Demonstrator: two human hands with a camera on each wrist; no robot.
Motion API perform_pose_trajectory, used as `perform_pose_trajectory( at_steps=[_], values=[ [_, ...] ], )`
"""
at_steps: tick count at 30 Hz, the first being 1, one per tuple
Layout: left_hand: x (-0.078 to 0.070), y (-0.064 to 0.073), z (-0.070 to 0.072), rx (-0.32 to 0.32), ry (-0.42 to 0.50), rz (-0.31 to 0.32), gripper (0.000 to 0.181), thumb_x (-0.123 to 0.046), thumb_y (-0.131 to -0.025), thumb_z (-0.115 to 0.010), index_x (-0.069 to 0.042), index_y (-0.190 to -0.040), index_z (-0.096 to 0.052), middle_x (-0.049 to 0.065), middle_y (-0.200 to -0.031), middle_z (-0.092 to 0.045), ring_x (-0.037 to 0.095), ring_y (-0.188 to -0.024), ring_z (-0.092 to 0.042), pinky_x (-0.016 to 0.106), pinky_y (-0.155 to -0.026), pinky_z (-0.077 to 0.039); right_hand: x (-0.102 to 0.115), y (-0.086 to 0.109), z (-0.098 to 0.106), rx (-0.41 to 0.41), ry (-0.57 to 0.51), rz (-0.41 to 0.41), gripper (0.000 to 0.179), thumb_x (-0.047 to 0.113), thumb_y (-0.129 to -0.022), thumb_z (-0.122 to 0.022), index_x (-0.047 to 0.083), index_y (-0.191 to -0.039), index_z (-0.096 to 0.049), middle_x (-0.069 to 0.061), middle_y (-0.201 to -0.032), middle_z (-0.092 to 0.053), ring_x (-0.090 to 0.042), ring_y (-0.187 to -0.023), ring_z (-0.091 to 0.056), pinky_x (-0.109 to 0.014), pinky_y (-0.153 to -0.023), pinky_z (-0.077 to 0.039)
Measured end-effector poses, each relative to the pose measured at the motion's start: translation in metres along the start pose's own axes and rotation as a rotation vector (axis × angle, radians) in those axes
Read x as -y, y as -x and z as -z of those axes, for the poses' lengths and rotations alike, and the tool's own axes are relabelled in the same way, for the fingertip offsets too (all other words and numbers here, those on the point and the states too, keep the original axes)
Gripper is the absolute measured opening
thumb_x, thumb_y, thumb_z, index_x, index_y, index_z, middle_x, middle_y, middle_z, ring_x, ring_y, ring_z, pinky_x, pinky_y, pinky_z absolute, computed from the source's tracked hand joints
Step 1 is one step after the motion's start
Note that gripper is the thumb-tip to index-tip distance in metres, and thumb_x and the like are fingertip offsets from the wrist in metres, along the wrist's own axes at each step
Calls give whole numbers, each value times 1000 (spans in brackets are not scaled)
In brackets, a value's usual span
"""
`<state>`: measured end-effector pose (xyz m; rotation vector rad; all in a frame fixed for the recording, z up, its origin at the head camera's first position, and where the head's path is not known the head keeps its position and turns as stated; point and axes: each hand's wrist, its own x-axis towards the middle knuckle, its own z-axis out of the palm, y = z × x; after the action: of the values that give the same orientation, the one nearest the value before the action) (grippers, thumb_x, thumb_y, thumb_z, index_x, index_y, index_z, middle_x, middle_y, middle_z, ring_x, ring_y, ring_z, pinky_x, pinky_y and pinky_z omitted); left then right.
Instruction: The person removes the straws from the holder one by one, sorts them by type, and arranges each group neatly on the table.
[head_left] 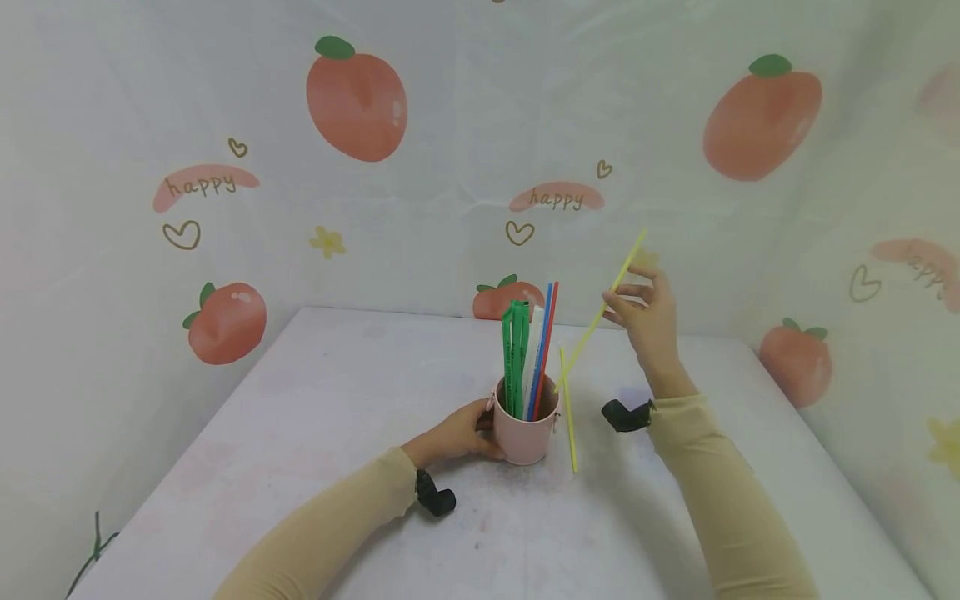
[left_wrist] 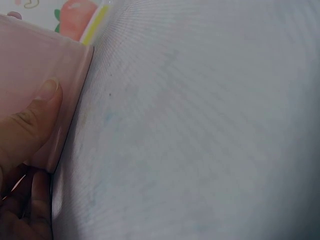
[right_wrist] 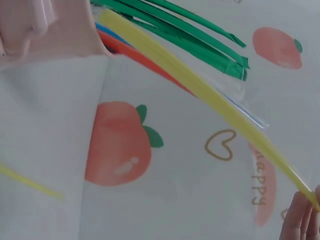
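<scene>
A pink cup stands upright on the table, steadied by my left hand. In the left wrist view the thumb presses the cup's side while other fingers curl near its base. Green wrapped straws, a white one, a blue straw and a red straw lean inside the cup. Above and right of it, my right hand pinches a yellow straw near its upper part. That straw slants down, its lower end at the cup's rim. Another yellow straw lies right of the cup.
The white table ends at a hanging cloth printed with fruit and hearts. A black wrist device sits by the left sleeve, another black device by the right. A dark green twig-like thing shows at the lower left.
</scene>
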<state>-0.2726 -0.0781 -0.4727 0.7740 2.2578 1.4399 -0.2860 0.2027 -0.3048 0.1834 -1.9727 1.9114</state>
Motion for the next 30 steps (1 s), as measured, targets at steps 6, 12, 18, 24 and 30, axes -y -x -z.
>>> perform_pose_trajectory(
  at_steps=[6, 12, 18, 24, 30],
  values=[
    [0, 0, 0, -2, -8, 10, 85, -4, -73, -83, -3, -145, -38, 12, -144, -48, 29, -129, -51, 39, -111, -41, 8, -8, 7, -16, -36, -9, 60, -6, -85, -68, 3, -138, -42, -5, -96, -54, -8, -70, -63, -23, -69, -59],
    [-2, 0, 0, 3, -12, 24, 87, -4, -72, -84, -4, -146, -37, 10, -145, -48, 27, -129, -51, 39, -112, -40, 7, -12, 14, 13, -5, -3, 61, -7, -85, -67, 1, -140, -42, -3, -106, -49, -9, -71, -64, -23, -67, -59],
    [-1, 0, 0, 4, -14, 33, 87, -4, -72, -84, -4, -146, -37, 10, -145, -48, 26, -129, -51, 38, -112, -40, -6, -11, 17, 42, 40, -74, 61, -6, -86, -67, 1, -141, -41, -8, -102, -49, -8, -68, -63, -25, -67, -60],
    [-2, 1, 1, 8, -10, 29, 88, -6, -73, -83, -2, -146, -35, 12, -146, -46, 29, -131, -50, 40, -112, -39, -22, -9, 17, 85, 181, -109, 63, -1, -89, -65, 1, -145, -38, -13, -106, -51, -3, -72, -63, -24, -71, -59],
    [-1, 2, 2, 17, -45, -11, 88, -12, -74, -84, -1, -146, -35, 13, -145, -46, 28, -129, -52, 38, -111, -41, -42, -9, 17, 151, 278, -153, 63, 1, -90, -65, 2, -146, -37, -22, -119, -50, -3, -77, -62, -25, -75, -59]
  ],
)
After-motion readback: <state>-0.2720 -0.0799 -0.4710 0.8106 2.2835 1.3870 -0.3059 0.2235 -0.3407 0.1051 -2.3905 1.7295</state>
